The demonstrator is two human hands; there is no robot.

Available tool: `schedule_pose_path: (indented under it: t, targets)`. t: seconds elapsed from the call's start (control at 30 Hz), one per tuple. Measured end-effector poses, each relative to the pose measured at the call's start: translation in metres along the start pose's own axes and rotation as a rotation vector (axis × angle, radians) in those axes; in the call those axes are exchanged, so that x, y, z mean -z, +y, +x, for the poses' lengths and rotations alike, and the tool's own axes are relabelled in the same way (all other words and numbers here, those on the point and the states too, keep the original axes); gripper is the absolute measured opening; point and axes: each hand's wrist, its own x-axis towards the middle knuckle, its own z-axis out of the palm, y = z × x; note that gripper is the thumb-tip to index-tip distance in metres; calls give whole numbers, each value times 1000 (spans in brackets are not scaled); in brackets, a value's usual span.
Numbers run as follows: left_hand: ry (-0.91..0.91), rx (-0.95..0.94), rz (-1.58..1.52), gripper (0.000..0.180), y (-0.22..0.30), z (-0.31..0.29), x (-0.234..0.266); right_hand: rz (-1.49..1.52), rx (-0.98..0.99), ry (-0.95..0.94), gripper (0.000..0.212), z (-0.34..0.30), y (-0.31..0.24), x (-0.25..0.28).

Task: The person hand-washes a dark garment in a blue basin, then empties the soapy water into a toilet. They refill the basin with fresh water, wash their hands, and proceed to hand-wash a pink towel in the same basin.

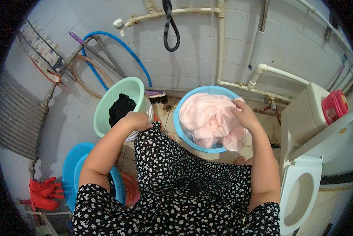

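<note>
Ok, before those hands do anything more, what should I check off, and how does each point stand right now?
1. Right hand on the pink cloth: ok, touching.
2. Left hand on it too: not ok, it is at the patterned dress.
3. Pink cloth wholly inside its blue basin: not ok, it laps over the near-right rim.
4. Black cloth kept apart: ok, in the green basin.
5. Water level under the pink cloth: cannot tell.
</note>
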Motion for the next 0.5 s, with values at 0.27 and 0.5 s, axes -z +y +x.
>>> schedule_pose_path:
  t: [0.27,0.5]
  targets:
    - [258,-192,-127,22,2,2,-22,-142,89,-35,43,-33,-41,20]
    - [145,-378,-879,20,-45,-33,-19,-333,139,-130,41,-80,-69,39]
